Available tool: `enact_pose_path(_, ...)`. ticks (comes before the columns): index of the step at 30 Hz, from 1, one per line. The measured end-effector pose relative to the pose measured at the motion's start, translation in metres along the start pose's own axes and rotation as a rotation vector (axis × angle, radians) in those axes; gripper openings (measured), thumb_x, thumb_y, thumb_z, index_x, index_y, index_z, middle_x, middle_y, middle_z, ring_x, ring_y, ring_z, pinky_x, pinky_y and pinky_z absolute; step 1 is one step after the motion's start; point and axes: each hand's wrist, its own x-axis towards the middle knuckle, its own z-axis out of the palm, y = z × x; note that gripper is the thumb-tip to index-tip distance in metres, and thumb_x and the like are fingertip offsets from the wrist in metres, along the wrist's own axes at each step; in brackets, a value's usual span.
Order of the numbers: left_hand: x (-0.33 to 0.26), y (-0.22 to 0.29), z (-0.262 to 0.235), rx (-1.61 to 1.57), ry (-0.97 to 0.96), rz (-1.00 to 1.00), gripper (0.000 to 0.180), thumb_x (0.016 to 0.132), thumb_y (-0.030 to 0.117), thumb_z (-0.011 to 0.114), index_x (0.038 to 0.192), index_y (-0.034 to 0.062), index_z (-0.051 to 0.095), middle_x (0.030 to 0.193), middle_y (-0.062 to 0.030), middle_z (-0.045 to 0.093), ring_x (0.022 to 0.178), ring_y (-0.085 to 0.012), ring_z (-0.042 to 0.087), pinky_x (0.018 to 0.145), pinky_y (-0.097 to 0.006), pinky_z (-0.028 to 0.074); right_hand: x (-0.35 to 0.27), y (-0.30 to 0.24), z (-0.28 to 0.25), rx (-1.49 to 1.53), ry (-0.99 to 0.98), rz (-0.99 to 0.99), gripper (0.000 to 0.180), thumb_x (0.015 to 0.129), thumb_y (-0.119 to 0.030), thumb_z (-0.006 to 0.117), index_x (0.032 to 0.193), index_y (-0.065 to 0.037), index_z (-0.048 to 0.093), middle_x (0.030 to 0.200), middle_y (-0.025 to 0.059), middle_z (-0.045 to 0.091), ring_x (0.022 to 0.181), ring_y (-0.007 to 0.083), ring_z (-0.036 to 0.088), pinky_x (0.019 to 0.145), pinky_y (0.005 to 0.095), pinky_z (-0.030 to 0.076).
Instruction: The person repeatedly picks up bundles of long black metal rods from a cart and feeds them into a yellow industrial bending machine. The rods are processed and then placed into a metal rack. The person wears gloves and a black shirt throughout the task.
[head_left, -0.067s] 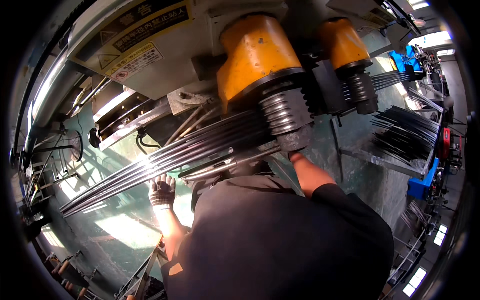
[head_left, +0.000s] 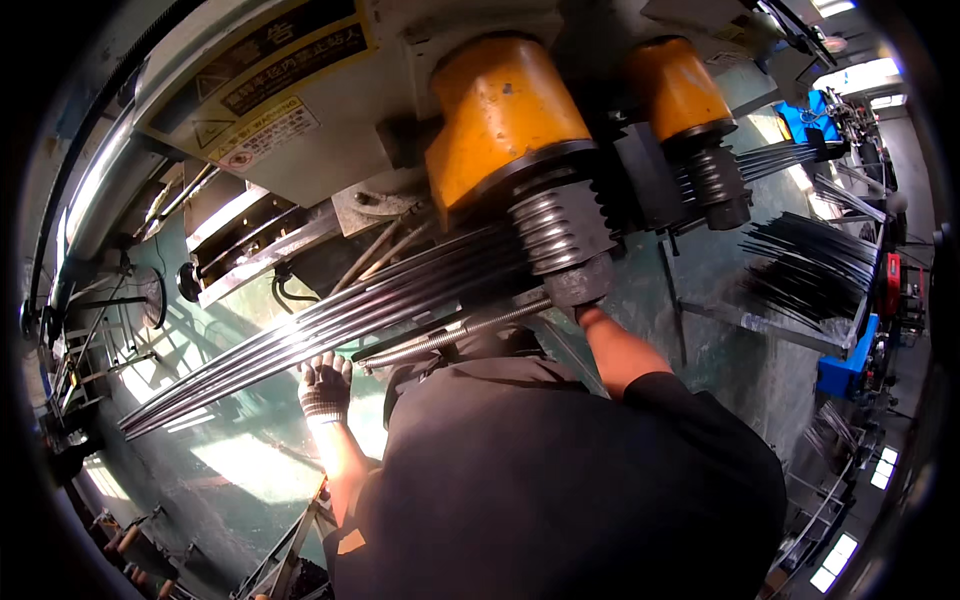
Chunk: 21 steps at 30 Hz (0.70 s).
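At the lower edge of the bundled metal rods, the gloved left hand is held fingers-up, its grip impossible to tell; the right hand is mostly hidden by the ribbed cylinder, its state likewise unclear; the rods are laid lengthwise, presumably for alignment; above, an orange housing is mounted.

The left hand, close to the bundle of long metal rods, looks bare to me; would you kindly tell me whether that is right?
Not quite: the head view shows the left hand wearing a glove with a striped cuff. It is indeed close to the bundle of long metal rods.
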Motion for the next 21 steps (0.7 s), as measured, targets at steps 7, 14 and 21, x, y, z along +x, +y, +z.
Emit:
enact_pose_path(7,0.047,-0.002,0.01,0.207,-0.036,-0.133,0.028,0.114,0.036,0.049,0.117,0.0134,0.066,0.116,-0.0046,0.071,0.11,-0.0286,0.062,0.105,-0.051,0.05,-0.073,-0.08,-0.045,0.008,-0.064,0.489,0.043,0.095,-0.042,0.07,0.122,-0.009,0.078,0.125,0.02,0.076,0.115,0.0385,0.073,0.099,0.0466,0.058)
enact_pose_path(14,0.069,-0.034,0.001,0.204,-0.07,-0.169,0.034,0.112,0.031,0.048,0.135,0.007,0.059,0.13,-0.0158,0.06,0.119,-0.0324,0.055,0.108,-0.052,0.046,-0.22,-0.071,-0.041,-0.222,-0.23,0.823,0.045,0.093,-0.047,0.07,0.113,-0.008,0.083,0.121,0.0226,0.077,0.115,0.0401,0.073,0.1,0.0456,0.058)
enact_pose_path(21,0.089,-0.068,-0.065,0.655,-0.543,-0.128,0.032,0.106,0.018,0.047,0.134,0.0115,0.06,0.143,-0.0074,0.057,0.135,-0.0265,0.052,0.119,-0.043,0.039,-0.257,-0.075,-0.053,0.048,-0.032,0.818,0.048,0.097,-0.046,0.064,0.118,-0.006,0.08,0.128,0.0215,0.075,0.122,0.0397,0.07,0.106,0.0469,0.054)
